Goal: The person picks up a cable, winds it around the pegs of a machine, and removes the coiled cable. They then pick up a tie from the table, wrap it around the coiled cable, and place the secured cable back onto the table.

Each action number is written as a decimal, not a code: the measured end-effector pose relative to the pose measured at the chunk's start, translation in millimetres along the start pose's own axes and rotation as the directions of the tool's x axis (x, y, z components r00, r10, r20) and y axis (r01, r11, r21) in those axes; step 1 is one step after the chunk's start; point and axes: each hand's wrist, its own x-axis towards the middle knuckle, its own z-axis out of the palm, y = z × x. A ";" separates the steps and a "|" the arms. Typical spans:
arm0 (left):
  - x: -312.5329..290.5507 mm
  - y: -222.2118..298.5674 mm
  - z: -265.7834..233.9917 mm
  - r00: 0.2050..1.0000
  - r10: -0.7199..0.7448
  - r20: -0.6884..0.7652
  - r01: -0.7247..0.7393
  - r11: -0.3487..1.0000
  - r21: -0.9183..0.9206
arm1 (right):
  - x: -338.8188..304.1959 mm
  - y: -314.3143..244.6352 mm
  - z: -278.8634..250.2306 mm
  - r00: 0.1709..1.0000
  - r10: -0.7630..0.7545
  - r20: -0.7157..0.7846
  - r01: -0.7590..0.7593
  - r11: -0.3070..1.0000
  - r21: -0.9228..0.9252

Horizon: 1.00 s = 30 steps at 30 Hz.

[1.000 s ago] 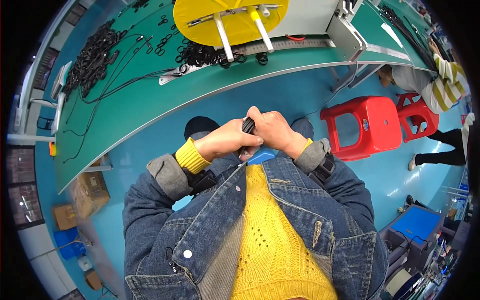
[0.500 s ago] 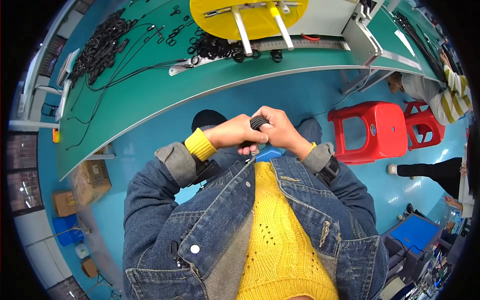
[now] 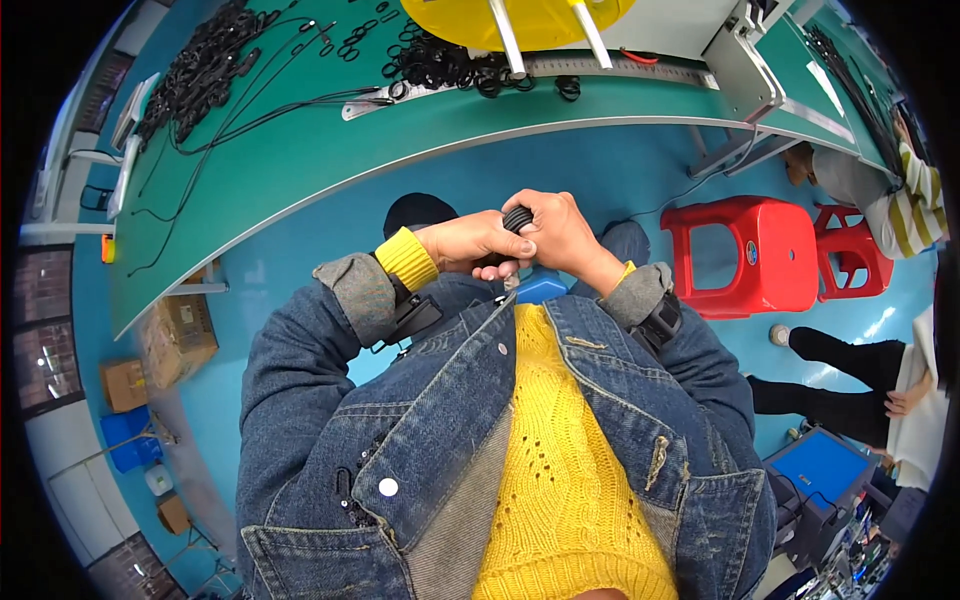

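Observation:
Together in front of my chest, my left hand (image 3: 468, 242) and my right hand (image 3: 563, 236) close around a black coiled cable (image 3: 517, 219). Its tight, ribbed turns stick up between my thumbs, while the lower part is hidden by my fingers. My right fist wraps its right side. The left thumb presses against it, with the other left fingers curled below. Just under my hands a blue object (image 3: 541, 288) shows in part against my jacket. On the green table (image 3: 300, 215) ahead lies a heap of small black coils (image 3: 440, 62).
Long black cables (image 3: 250, 140) and a larger dark pile (image 3: 205, 75) lie at the table's left. A steel ruler (image 3: 640, 68) lies below a yellow disc (image 3: 530, 20) with white legs. Red stools (image 3: 745, 255) stand on the right. Another person (image 3: 860, 385) stands farther right.
My two hands have risen slightly in the picture, still closed on the coil. The table has shifted upward in view. At the right, a standing person has come further into sight.

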 end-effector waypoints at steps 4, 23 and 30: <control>-5.2 -0.4 -1.9 0.994 -0.108 0.034 0.113 0.961 -0.253 | 6.9 -4.2 0.2 0.942 0.259 0.215 -0.269 0.963 0.018; -19.5 -5.7 -3.9 0.805 0.369 -0.465 -0.433 0.901 -0.034 | 109.9 39.7 -40.3 0.914 -0.249 -0.320 0.021 0.818 -0.575; 19.7 46.8 -39.0 0.270 0.799 -0.537 -0.455 0.598 0.660 | 116.6 31.1 -38.0 0.925 -0.222 -0.308 0.043 0.868 -0.494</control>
